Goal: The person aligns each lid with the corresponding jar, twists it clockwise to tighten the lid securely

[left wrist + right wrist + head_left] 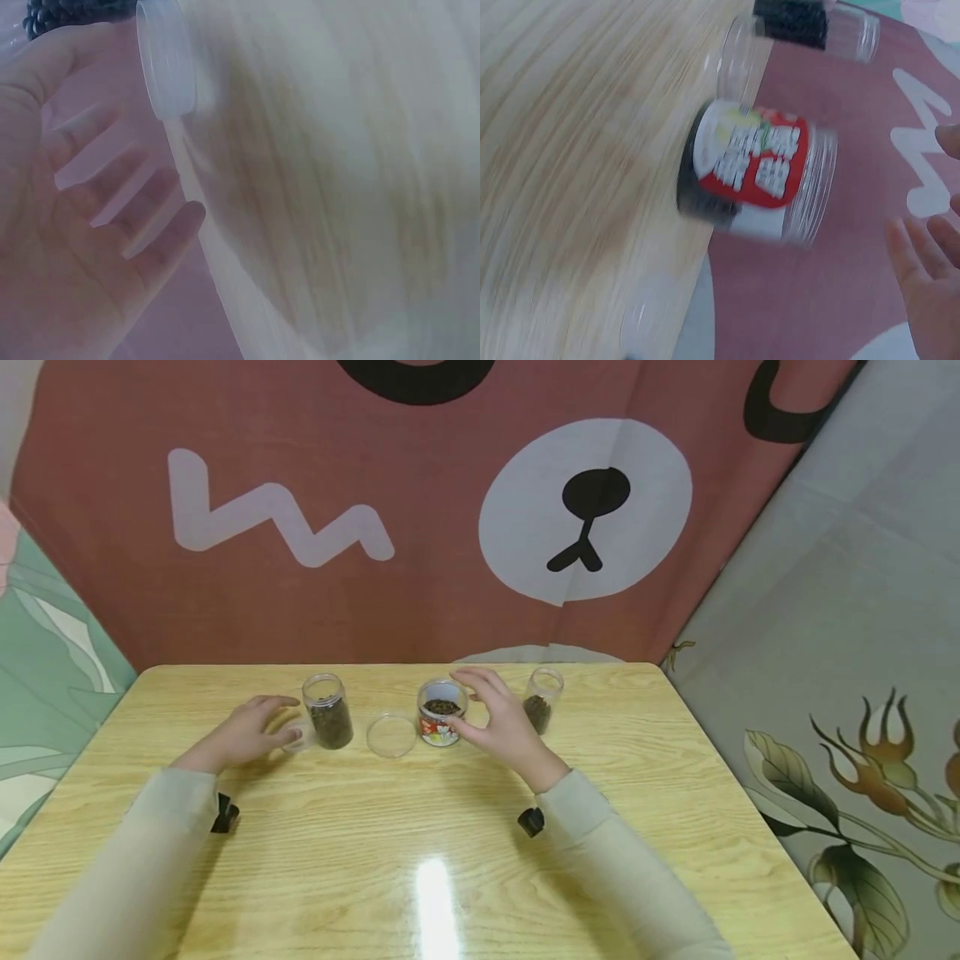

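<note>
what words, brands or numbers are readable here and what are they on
None read clearly.
Middle jar: white characters on its red label, too blurred to read; too small from the head camera.
Left jar, right jar: no text I can make out.

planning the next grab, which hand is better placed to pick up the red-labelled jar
Probably the right hand: it is spread open close beside the red-labelled jar. The left hand is farther off, near a translucent lid, with the fuller tall jar standing between.
</note>
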The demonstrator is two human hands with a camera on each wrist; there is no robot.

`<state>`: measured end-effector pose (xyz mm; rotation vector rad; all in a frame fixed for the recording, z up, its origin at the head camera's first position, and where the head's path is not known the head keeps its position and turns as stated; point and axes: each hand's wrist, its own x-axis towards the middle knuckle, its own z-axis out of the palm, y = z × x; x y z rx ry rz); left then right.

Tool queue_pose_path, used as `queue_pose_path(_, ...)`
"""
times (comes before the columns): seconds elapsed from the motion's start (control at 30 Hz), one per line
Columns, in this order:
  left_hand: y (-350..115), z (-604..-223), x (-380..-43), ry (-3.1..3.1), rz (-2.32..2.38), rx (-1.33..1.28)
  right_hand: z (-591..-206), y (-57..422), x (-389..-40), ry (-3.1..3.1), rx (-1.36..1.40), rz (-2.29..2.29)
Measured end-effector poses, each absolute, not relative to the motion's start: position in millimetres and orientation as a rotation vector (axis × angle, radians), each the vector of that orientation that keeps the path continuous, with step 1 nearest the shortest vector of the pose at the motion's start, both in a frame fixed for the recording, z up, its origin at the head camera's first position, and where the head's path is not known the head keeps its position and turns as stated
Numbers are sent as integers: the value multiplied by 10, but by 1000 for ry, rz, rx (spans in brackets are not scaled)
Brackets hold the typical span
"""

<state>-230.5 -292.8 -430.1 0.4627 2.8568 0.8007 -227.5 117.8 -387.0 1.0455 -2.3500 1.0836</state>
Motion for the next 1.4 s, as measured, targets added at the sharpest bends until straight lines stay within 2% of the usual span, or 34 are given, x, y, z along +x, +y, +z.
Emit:
queue_pose_path(0.33, -2876, -4322, -2298, 2837, 819, 520, -3862, 793, -2192, -2378, 1084, 1435)
queue_pose_path(0.9, -2809, -4316, -2295, 2823, 829, 522, -3958, 380, -2192, -2610, 1015, 1491)
queue_pose_path(1.4, -2732, -4349, -2319, 2931, 591, 571, -4138, 97, -2211, -2694, 858, 1602)
